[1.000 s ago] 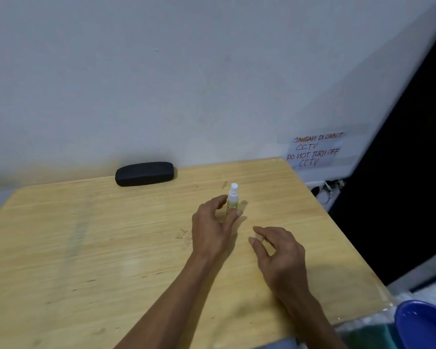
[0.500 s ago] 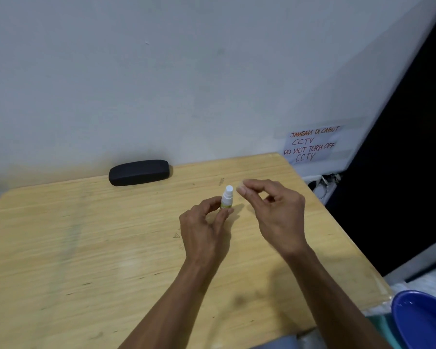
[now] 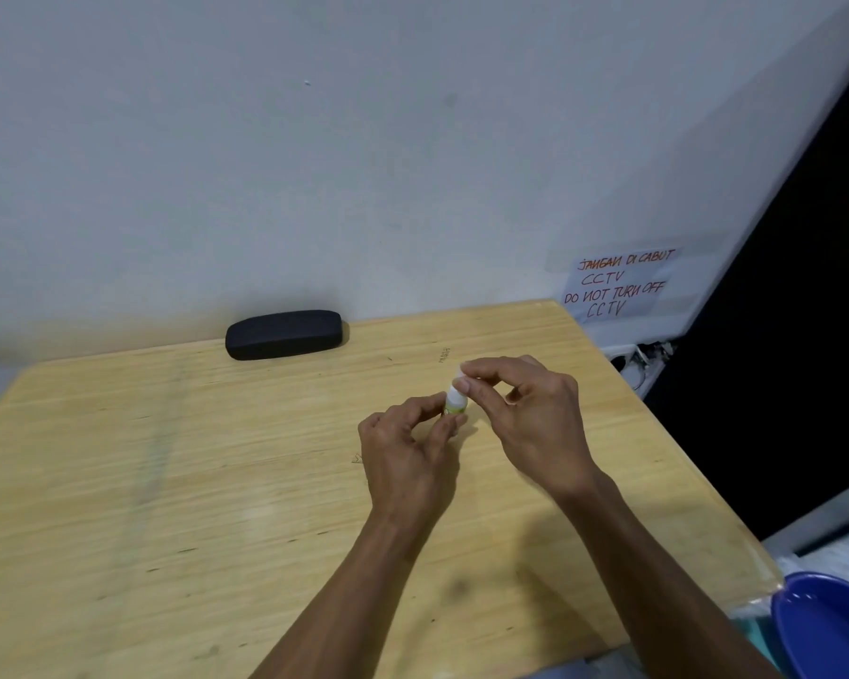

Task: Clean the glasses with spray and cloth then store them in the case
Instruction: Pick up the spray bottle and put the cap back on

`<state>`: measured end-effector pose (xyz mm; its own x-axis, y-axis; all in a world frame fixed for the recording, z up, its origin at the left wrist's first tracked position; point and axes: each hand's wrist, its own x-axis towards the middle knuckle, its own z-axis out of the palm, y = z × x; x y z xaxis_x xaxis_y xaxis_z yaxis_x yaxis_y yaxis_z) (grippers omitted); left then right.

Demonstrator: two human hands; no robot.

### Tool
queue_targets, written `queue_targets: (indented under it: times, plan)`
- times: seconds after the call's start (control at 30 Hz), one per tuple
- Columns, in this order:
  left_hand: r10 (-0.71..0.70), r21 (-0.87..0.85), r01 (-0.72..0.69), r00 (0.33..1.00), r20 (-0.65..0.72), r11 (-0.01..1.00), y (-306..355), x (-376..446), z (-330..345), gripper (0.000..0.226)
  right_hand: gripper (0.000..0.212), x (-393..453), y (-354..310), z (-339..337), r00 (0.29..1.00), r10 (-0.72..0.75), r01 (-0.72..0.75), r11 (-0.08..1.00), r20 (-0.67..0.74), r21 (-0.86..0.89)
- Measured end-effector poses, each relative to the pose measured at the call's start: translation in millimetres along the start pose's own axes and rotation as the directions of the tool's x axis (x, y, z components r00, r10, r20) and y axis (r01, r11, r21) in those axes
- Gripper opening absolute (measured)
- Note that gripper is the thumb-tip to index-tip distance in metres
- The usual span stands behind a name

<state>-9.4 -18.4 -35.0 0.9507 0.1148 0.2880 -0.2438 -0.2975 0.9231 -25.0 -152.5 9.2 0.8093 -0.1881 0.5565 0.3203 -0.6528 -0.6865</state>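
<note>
A small white spray bottle (image 3: 455,400) with a green label stands upright on the wooden table (image 3: 167,482). My left hand (image 3: 409,458) pinches its lower body between thumb and fingers. My right hand (image 3: 525,419) comes from the right, and its thumb and forefinger are closed on the bottle's cap, hiding the top. A black glasses case (image 3: 283,334) lies closed at the table's far edge against the wall. Neither glasses nor cloth are in view.
A grey wall rises behind the table. A paper notice (image 3: 617,282) with red handwriting hangs at the right, with a socket below it. A blue basin (image 3: 829,629) sits past the table's near right corner.
My right hand rose from the table and moved up to the bottle's top, then closed its fingertips on the cap. My left hand kept hold of the bottle.
</note>
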Motion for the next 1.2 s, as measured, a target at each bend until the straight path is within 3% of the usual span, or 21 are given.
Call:
queue_targets:
  times: [0.27, 0.6, 0.87, 1.03, 1.1, 1.2]
  plan:
    - [-0.010, -0.092, 0.012, 1.000, 0.022, 0.996, 11.6, -0.7, -6.2, 0.017, 0.012, 0.2, 1.5, 6.6, 0.999, -0.048, 0.048, 0.999, -0.008, -0.006]
    - [-0.037, -0.105, 0.042, 0.998, 0.043, 0.994, 17.5, -3.5, -11.3, 0.014, 0.010, -5.6, 4.0, 11.8, 0.977, -0.213, 0.209, 0.965, -0.009, -0.159]
    - [-0.022, -0.138, 0.031, 0.997, 0.068, 0.990, 25.6, -7.0, -12.7, 0.013, 0.014, -6.3, 1.5, 8.1, 0.997, -0.037, 0.042, 0.996, 0.061, -0.074]
    - [-0.120, -0.156, 0.136, 0.987, 0.107, 0.978, 21.9, -6.0, -14.6, 0.018, 0.021, -12.4, 3.3, 13.2, 0.996, 0.029, -0.026, 0.999, 0.081, -0.038]
    - [-0.177, -0.057, 0.186, 0.975, 0.134, 0.981, 17.2, -2.6, -20.8, 0.035, 0.022, -10.5, 1.4, 15.1, 0.998, 0.038, -0.038, 0.999, 0.052, -0.005]
    - [-0.109, 0.297, 0.087, 0.992, 0.060, 0.951, 8.1, 8.9, -46.3, 0.049, 0.019, 3.5, -0.7, 21.4, 0.999, 0.045, -0.044, 0.999, -0.011, 0.020]
